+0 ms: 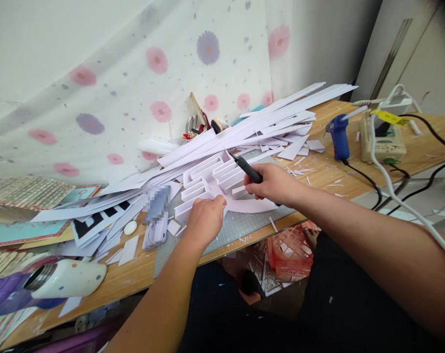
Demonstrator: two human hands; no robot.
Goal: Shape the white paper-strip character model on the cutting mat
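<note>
We face a sheer white curtain [108, 83] printed with pink and purple flowers. It fills the view from 9 to 12 o'clock and lets soft, even daylight through. At 1 o'clock we see a plain white wall [318, 44], and at 2 o'clock a pale cabinet [428, 59] with a long vertical handle. A light wooden table [424, 152] runs from 8 to 3 o'clock, and past its edge at 3 o'clock shows what looks like pale floor [428, 202].

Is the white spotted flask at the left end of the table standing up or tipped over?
Tipped over: the flask lies on its side on the table, with its metal mouth pointing left.
</note>
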